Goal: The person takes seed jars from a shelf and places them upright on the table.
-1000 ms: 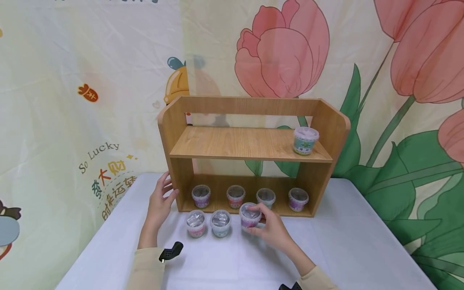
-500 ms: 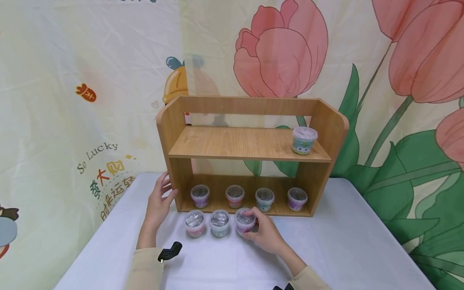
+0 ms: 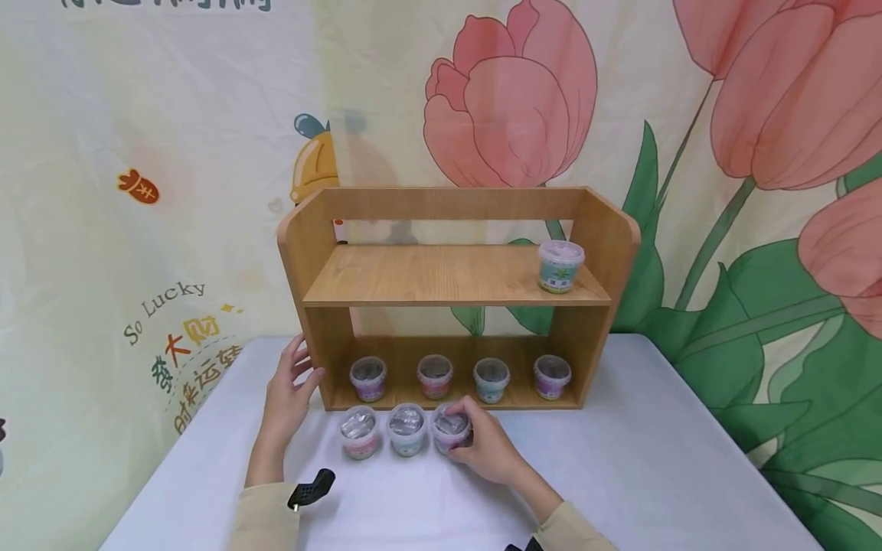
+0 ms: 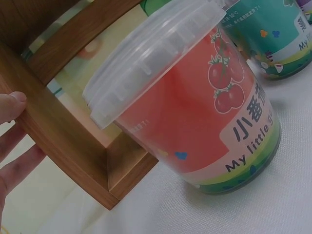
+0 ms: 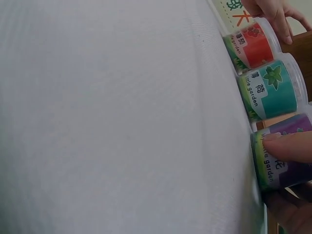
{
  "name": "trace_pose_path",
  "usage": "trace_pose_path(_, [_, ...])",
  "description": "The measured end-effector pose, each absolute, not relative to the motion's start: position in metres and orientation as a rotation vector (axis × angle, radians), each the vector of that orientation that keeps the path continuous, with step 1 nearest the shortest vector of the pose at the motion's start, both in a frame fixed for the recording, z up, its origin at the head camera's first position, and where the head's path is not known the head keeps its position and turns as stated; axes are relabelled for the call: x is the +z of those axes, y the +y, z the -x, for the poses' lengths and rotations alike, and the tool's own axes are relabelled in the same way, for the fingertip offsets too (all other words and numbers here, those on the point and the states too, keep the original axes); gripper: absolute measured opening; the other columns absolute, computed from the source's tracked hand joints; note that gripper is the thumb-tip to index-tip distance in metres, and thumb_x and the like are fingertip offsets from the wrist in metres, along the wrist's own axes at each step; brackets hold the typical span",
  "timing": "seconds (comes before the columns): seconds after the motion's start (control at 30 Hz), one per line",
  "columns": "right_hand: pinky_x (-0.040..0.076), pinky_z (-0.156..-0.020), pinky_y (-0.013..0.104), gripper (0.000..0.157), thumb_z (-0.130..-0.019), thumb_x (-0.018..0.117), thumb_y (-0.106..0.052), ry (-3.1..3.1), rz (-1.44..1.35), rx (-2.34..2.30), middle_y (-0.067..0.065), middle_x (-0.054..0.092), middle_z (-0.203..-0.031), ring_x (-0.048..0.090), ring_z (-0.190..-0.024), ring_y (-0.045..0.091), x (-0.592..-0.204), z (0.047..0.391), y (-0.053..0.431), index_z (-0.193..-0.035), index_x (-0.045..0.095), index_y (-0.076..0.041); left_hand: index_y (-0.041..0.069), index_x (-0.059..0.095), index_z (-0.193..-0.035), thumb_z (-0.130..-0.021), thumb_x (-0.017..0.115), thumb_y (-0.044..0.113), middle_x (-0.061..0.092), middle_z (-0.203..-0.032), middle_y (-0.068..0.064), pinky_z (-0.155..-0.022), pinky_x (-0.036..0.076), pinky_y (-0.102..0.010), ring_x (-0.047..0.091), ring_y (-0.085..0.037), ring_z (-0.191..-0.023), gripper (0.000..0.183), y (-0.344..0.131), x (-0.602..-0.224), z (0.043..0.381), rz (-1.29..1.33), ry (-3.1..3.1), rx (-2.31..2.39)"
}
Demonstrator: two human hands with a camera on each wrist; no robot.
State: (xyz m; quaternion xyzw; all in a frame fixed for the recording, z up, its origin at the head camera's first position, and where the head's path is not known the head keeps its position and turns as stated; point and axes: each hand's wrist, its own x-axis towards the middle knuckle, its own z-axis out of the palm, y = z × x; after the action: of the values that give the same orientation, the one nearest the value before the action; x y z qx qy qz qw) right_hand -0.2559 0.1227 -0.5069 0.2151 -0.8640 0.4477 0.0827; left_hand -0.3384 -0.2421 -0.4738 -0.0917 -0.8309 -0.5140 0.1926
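Note:
My right hand (image 3: 485, 444) pinches a small lidded plastic tub with a purple label (image 5: 292, 129) between thumb and fingers. The tub stands upright on the table at the right end of a short row. Beside it are a teal-labelled tub (image 3: 407, 440) and, leftmost, a red-labelled tub with tomatoes on it (image 4: 195, 112). My left hand (image 3: 288, 390) touches the left side panel of a two-tier wooden shelf (image 3: 413, 274), its thumb at the panel's front edge and its other fingers against the outer side. Part of the purple tub is hidden by the right hand.
On the lower tier stand a purple tub (image 3: 368, 380), a red tub (image 3: 435, 379), a teal tub (image 3: 491, 383) and another purple tub (image 3: 552, 379). A teal-green tub (image 3: 560, 268) stands on the upper tier at right. A white cloth (image 3: 661, 459) covers the table.
My right hand has brought the purple tub leftward, close beside the teal tub in the front row, and still holds it. The left hand stays at the shelf. The head view has shifted slightly.

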Motion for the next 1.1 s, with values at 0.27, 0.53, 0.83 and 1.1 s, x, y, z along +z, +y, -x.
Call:
trace_pose_path(0.27, [0.051, -0.113, 0.055, 0.062, -0.080, 0.083, 0.007, -2.720, -0.755, 1.309, 0.010, 0.064, -0.138, 0.062, -0.132, 0.031, -0.488, 0.254, 0.131, -0.131, 0.053, -0.011, 0.044, 0.023, -0.167, -0.106, 0.065, 0.010, 0.050, -0.157, -0.022, -0.103, 0.056, -0.056, 0.054, -0.046, -0.141, 0.082, -0.244, -0.477, 0.339, 0.268, -2.327, -1.422])
trace_pose_path(0.53, [0.051, -0.110, 0.062, 0.066, -0.084, 0.065, 0.013, -2.824, -0.965, 1.229, 0.012, 0.058, -0.148, 0.054, -0.139, 0.037, -0.456, 0.251, 0.152, -0.145, 0.053, -0.007, 0.040, 0.024, -0.168, -0.106, 0.065, 0.009, 0.049, -0.157, -0.023, -0.104, 0.054, -0.060, 0.054, -0.047, -0.141, 0.080, -0.243, -0.477, 0.337, 0.276, -2.324, -1.436])
trace_pose_path(0.83, [0.057, -0.107, 0.053, 0.047, -0.094, 0.068, 0.009, -2.614, -0.796, 1.212, 0.010, 0.064, -0.139, 0.064, -0.129, 0.032, -0.365, 0.243, 0.185, -0.137, 0.064, -0.010, 0.040, 0.023, -0.168, -0.107, 0.065, 0.011, 0.049, -0.158, -0.023, -0.107, 0.053, -0.061, 0.053, -0.046, -0.142, 0.079, -0.241, -0.475, 0.337, 0.260, -2.329, -1.430])
trace_pose_path(1.1, [0.056, -0.106, 0.054, 0.035, -0.095, 0.070, 0.006, -2.361, -0.485, 1.086, 0.017, 0.061, -0.130, 0.064, -0.124, 0.036, -0.290, 0.235, 0.225, -0.128, 0.063, -0.001, 0.042, 0.023, -0.168, -0.107, 0.065, 0.011, 0.050, -0.157, -0.022, -0.104, 0.055, -0.061, 0.053, -0.047, -0.141, 0.080, -0.242, -0.475, 0.339, 0.257, -2.335, -1.411])
